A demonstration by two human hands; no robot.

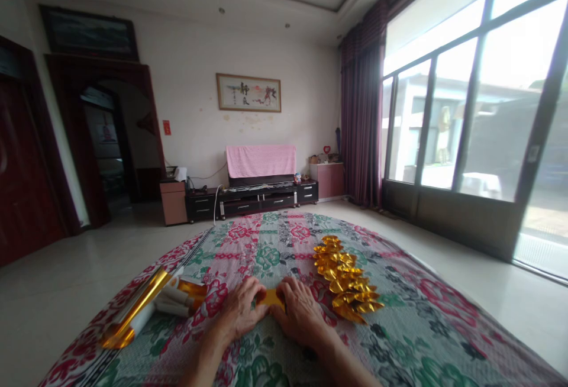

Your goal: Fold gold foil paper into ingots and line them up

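Between my two hands, just above or on the patterned cloth (pixel 266 257), is a small piece of gold foil paper (pixel 271 297). My left hand (pixel 243 309) grips its left end with curled fingers, the thumb along the near side. At the other end my right hand (pixel 298 310) pinches it in the same way. The fingers hide both ends of the foil. Right of my hands lies a row of folded gold foil pieces (pixel 348 280), overlapping one another. On the left are loosely rolled gold foil sheets (pixel 137 310) with pale undersides.
The cloth covers a rounded surface that fills the foreground. Beyond the pale tiled floor (pixel 146 245) stands a low black cabinet (pixel 261 200), with a pink cloth (pixel 261 161) draped over something on it. Large glazed doors (pixel 452 126) and a purple curtain (pixel 361 109) are on the right.
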